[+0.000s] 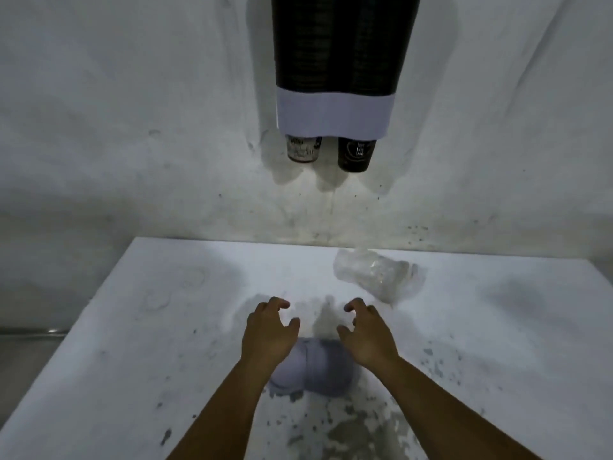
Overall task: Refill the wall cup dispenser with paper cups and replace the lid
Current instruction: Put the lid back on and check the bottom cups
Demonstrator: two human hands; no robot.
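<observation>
Two hands hover over the tabletop (132, 327) here, and neither one has anything in it. Left hand (267, 336) and right hand (366, 336) both show loosely curled fingers and a released grip, palms down, thumbs pointing in toward each other with a gap between.

What matters for the next move, I'd guess: the lid (311, 370) (pale, rounded, looks like the dispenser's cap) lies on the tabletop right under and between the two wrists, on the near side of the fingertips. Its long axis runs left to right. The left forearm covers its left end, so the left hand seems a touch nearer, but honestly both are about on top of it.

Up on the far wall hangs the cup dispenser (335, 104), dark tube above, white band at the bottom, top cut off by the frame, so I can't tell if it's open. Two paper cups poke out below: a light printed cup (303, 149) and a black cup (356, 154). It looks stocked already, so lid is probably next.

A crumpled clear plastic sleeve (374, 275) lies far right of the hands.
</observation>
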